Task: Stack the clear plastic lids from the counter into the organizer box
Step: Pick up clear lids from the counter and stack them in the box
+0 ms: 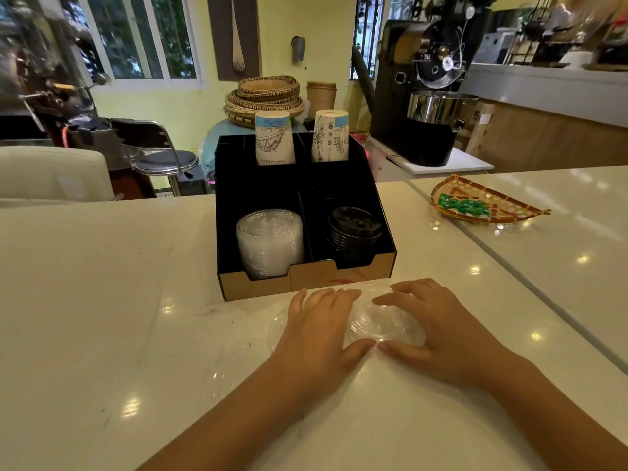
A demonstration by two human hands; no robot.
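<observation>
Nearest me: left hand (pixel 319 321) and right hand (pixel 438 331), both cupped round the clear lids (pixel 384 322) on the white counter (pixel 102 300), thumbs nearly meeting, fingers curled but not clenched. Just beyond: organizer box (pixel 306 283), its front-left bay holding a clear lid stack (pixel 270 243), front-right black lids (pixel 353 229), rear paper cups (pixel 274 137).
</observation>
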